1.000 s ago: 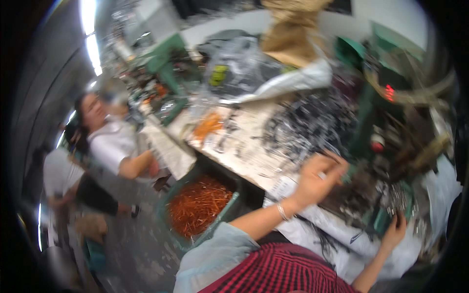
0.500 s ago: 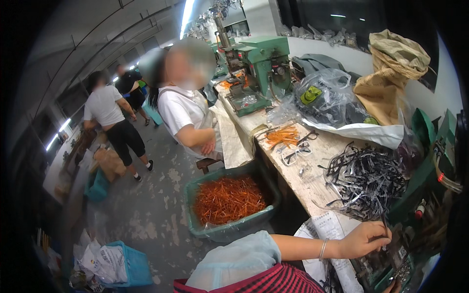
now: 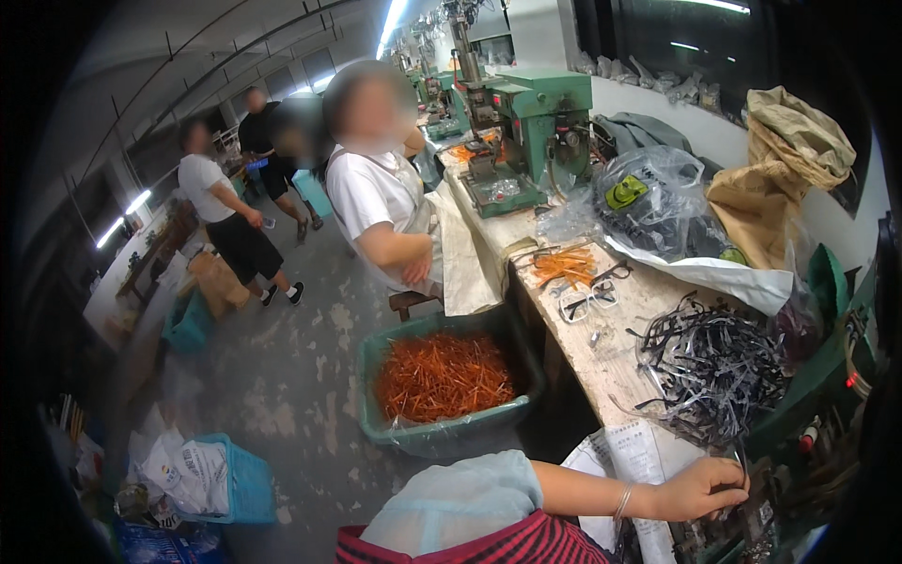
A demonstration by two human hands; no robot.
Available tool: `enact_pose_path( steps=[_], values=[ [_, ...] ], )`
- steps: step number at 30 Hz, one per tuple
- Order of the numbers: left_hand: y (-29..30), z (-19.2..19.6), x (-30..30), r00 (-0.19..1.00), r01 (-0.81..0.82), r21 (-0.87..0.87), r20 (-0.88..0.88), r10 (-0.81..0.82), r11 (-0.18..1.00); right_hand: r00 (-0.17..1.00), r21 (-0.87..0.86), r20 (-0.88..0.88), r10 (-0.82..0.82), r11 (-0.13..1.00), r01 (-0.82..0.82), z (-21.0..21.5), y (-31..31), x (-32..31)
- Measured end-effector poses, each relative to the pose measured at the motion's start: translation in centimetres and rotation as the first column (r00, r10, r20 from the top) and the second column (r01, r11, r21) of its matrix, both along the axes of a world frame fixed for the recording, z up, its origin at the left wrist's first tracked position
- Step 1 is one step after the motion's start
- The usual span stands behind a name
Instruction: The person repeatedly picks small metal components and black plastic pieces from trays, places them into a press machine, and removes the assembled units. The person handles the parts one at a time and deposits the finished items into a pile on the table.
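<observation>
Swinging further left than half a second ago, the head view now takes in the green plastic tub of orange strips [image 3: 442,381] and a seated co-worker in a white shirt [image 3: 381,202]. Left hand [image 3: 700,489], closed in a pinch on a thin dark strip [image 3: 742,461], stays at the near bench edge below the tangled pile of dark grey strips [image 3: 709,371]. Right hand out of frame. Judgement: gaze has wandered; picking from the pile is paused, not finished.

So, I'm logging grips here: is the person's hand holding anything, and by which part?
The left hand pinches a thin dark strip near its lower end between the fingers. The right hand is out of view.
</observation>
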State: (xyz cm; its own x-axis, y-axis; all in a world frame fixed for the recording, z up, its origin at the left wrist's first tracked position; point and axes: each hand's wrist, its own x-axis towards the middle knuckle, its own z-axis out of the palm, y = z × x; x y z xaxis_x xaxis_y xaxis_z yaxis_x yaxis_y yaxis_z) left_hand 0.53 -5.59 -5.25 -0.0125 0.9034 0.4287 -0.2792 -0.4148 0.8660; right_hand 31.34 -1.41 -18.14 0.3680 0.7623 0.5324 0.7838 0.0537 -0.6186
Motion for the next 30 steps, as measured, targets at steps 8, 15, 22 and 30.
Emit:
enact_pose_path(
  steps=[8, 15, 22, 30],
  values=[
    [0.0, -1.1, 0.1, 0.996, 0.037, 0.029, -0.088, -0.035, 0.999, 0.994, -0.018, -0.108, 0.004, 1.000, -0.006, 0.6, -0.2, -1.5],
    [-0.2, -1.1, 0.2, 0.991, -0.003, 0.065, -0.131, 0.011, 0.998, 0.996, 0.045, -0.032, 0.082, 0.996, -0.080, 0.1, 0.1, -0.2],
    [0.0, -1.8, 0.7, 0.988, 0.011, 0.085, -0.154, 0.002, 0.996, 0.749, 0.516, -0.212, 0.628, 0.723, -0.461, -1.7, 2.2, 0.8],
    [0.0, -2.0, 1.0, 0.985, -0.097, 0.198, -0.119, 0.122, 0.975, 0.948, 0.073, -0.292, 0.126, 0.991, -0.110, 5.9, -1.5, -3.2]
  ],
)
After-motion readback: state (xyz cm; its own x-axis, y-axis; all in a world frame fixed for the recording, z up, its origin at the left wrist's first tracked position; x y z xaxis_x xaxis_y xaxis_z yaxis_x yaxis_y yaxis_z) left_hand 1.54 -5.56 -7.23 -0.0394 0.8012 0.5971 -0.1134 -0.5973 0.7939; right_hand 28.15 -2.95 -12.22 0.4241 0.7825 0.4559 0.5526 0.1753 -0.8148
